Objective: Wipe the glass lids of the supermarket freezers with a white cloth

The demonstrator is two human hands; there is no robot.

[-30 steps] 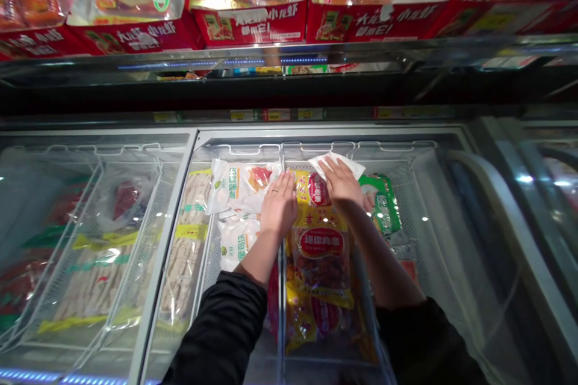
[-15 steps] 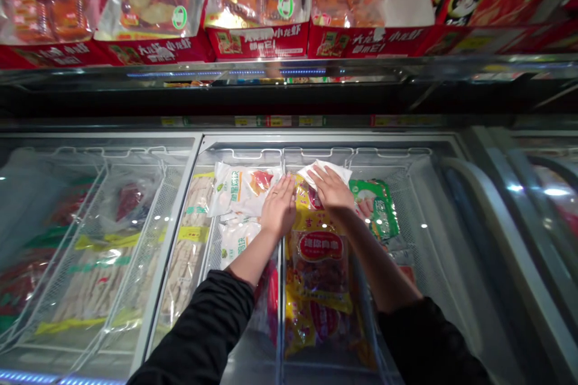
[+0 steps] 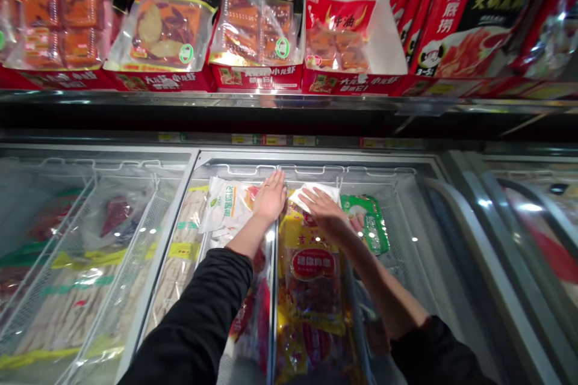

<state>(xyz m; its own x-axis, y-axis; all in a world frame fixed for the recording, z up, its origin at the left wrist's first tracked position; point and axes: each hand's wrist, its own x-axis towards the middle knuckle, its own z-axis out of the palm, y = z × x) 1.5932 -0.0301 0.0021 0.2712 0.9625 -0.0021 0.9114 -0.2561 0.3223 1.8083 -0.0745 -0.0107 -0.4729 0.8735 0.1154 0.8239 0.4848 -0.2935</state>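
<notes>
My right hand (image 3: 324,212) holds a folded white cloth (image 3: 315,194) pressed against the glass lid (image 3: 409,280) of a chest freezer, its fingers stretched over the cloth. To its left, my left hand (image 3: 270,197) rests flat on the same lid, fingers extended and holding nothing. Through the glass, below my left hand, lies a white food bag (image 3: 226,204). Yellow-and-red bags (image 3: 311,277) fill the middle section, partly behind my right forearm. Beside the cloth, a green bag (image 3: 372,225) shows beneath the lid.
Above the freezer runs a shelf edge (image 3: 253,99) with red display boxes of packaged seasoning (image 3: 167,33). A neighbouring glass section (image 3: 90,289) on the left covers more frozen bags. Along the right side is a curved frame rail (image 3: 485,252).
My view has tilted up, so more of the shelf packs show. My left hand has moved slightly up the glass relative to the freezer. My right hand stays on the cloth, slightly lower.
</notes>
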